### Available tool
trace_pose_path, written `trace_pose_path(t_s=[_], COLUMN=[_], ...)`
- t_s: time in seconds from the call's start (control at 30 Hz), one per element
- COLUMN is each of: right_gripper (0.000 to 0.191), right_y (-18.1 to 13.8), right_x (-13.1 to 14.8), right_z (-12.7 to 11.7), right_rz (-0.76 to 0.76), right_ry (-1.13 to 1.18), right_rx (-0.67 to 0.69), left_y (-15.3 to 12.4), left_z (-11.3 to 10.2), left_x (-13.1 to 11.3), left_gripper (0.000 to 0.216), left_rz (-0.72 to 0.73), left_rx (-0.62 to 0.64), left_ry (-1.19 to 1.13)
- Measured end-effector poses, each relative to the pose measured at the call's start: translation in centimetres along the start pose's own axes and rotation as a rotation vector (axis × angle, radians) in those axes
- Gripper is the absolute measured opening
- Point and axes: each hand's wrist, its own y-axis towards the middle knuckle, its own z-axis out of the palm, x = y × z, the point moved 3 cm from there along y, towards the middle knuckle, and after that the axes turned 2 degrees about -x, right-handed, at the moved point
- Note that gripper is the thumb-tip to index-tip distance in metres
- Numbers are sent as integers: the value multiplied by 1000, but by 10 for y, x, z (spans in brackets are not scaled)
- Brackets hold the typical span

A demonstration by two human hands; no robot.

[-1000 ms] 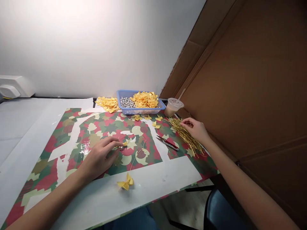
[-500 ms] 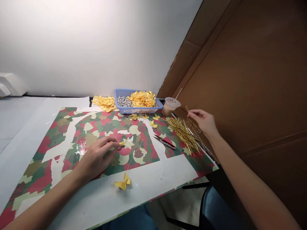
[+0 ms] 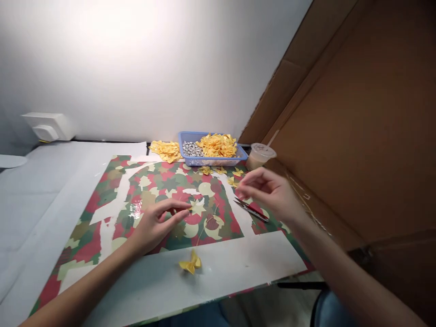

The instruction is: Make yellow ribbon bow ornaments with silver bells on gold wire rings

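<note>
My left hand reached in from the lower left to the centre of the frame, thumb and fingers drawn close together just above a patterned sheet of red, green and cream; whether anything sat between the fingertips, I could not tell. My right hand hung right of centre, blurred, its fingers curled in toward the thumb — here too, I could not tell if it gripped anything. Just beyond its wrist, a gold strand ran along the foot of the brown cardboard.

A yellow bow lay below the centre of the frame on the white front of the tabletop, a thin strand curving up from it. Red-and-silver snips lay right of centre, near my right fingers. Above them, small yellow bows lay scattered before a blue basket of silver beads and a yellow heap — flanked by a yellow pile on the left and a lidded cup on the right.
</note>
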Motion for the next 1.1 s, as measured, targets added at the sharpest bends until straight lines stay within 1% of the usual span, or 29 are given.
trace_pose_path(t_s=[0.03,0.07,0.13,0.2,0.27,0.4,0.5,0.57,0.7,0.8,0.87,0.97,1.1], right_gripper=[16,16,18,19,16,11,14,18,17,15,12,5,12], right_y=[-4,-6,-8,-7,-5,-5,-9,-12,-15,-15,-15,-14,-11], right_x=[-2,-5,-11,-18,-24,-30,-33,-36,-38,-32,-27,-23,-26], right_z=[26,50,84,105,114,109,104,103,102,100,97,94,92], right_rz=[22,41,44,52,60,56,40,22,-18,-81,-132,-173,-102], right_ry=[87,165,224,255,269,261,240,235,242,276,256,180,190], right_rx=[119,203,282,339,381,473,587,644,682,723,729,671,603], left_y=[-1,-2,-4,-4,-4,-1,2,3,3,2,2,3,4], left_z=[0,-1,-2,-4,-6,-9,-11,-10,-7,-9,-12,-15,-13], left_x=[0,0,0,0,2,9,13,13,13,17,20,20,14], left_gripper=[18,19,20,14,12,18,24,28,32,32,31,30,32], left_rz=[-91,-167,-248,-258,-265,-300,-333,-359,-413,-453,-480,-504,-517], left_rx=[-10,-35,-83,-140,-180,-248,-292,-296,-288,-314,-337,-330,-254], left_ry=[-102,-204,-387,-418,-421,-463,-508,-531,-548,-551,-555,-580,-668])
